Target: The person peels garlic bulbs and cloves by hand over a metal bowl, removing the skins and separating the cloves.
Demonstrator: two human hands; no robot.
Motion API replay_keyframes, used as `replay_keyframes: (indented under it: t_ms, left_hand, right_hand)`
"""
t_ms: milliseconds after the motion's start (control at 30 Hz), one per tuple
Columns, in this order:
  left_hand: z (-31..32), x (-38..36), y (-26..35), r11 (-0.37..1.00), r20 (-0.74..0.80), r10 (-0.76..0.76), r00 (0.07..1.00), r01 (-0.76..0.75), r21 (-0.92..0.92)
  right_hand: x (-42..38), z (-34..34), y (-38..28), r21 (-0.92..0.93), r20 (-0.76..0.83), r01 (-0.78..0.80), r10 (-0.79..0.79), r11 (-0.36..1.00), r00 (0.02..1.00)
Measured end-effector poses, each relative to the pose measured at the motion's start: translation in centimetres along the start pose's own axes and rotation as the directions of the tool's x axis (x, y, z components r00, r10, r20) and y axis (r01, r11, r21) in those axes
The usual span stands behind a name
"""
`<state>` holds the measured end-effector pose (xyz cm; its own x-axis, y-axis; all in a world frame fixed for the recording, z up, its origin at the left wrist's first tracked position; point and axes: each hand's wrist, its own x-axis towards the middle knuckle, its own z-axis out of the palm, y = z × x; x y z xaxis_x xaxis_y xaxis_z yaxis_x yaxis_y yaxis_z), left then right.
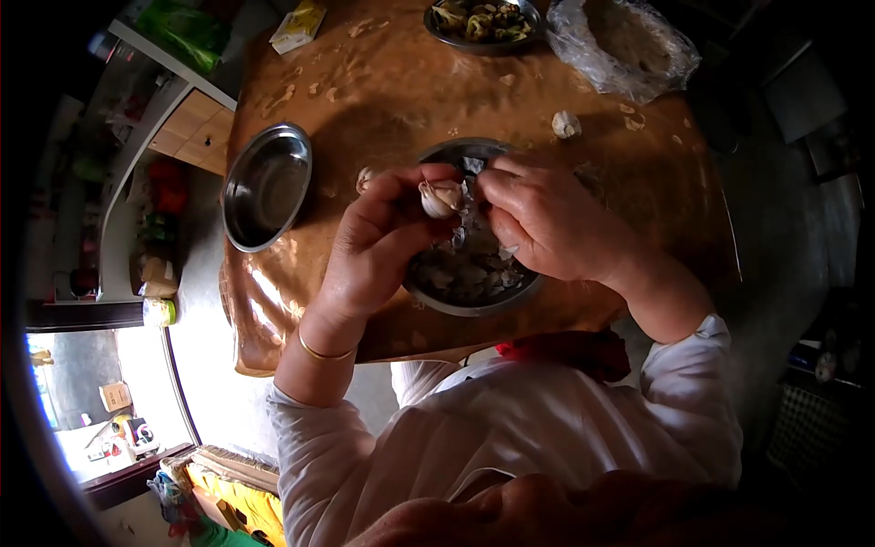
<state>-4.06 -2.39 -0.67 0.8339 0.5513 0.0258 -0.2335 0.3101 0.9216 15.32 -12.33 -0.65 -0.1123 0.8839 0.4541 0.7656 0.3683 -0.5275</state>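
My left hand (381,235) pinches a garlic bulb (441,198) between thumb and fingers, above a metal bowl (473,308). Close beside it, my right hand (545,211) is closed with its fingertips on papery garlic skin (469,196) at the bulb's side. What else lies inside those fingers is hidden. Loose pale garlic skins (469,273) fill the lower part of the bowl. A second garlic bulb (566,124) rests on the table beyond my right hand. Another pale piece, likely garlic (365,180), is partly covered behind my left hand.
An empty-looking metal basin (266,187) stands at the left of the brown-covered table (383,100). At the far side are a bowl of food (480,23), a clear plastic bag (629,50) and a yellow-white packet (298,25). Shelves (137,182) stand left of the table.
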Motion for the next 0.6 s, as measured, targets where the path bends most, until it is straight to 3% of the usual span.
replay_keyframes:
  t_ms: [100,267,400,600]
  left_hand:
    - [0.0,0.0,-0.2,1.000,0.040,-0.020,0.999,0.019,0.022]
    - [0.5,0.1,-0.4,0.939,0.021,0.043,0.999,-0.048,0.340]
    - [0.9,-0.3,-0.3,0.867,0.019,0.064,0.998,-0.065,0.494]
    - [0.8,-0.4,-0.6,0.897,0.046,0.102,0.994,-0.111,0.428]
  right_hand:
    - [0.1,-0.2,-0.1,0.039,0.011,0.021,-0.021,0.999,1.000]
    - [0.1,0.0,0.0,0.144,0.024,0.048,-0.052,0.988,0.998]
    - [0.0,0.6,-0.1,0.126,0.004,0.021,-0.022,0.992,1.000]
    - [-0.3,1.0,-0.1,0.129,0.001,0.004,-0.005,0.992,1.000]
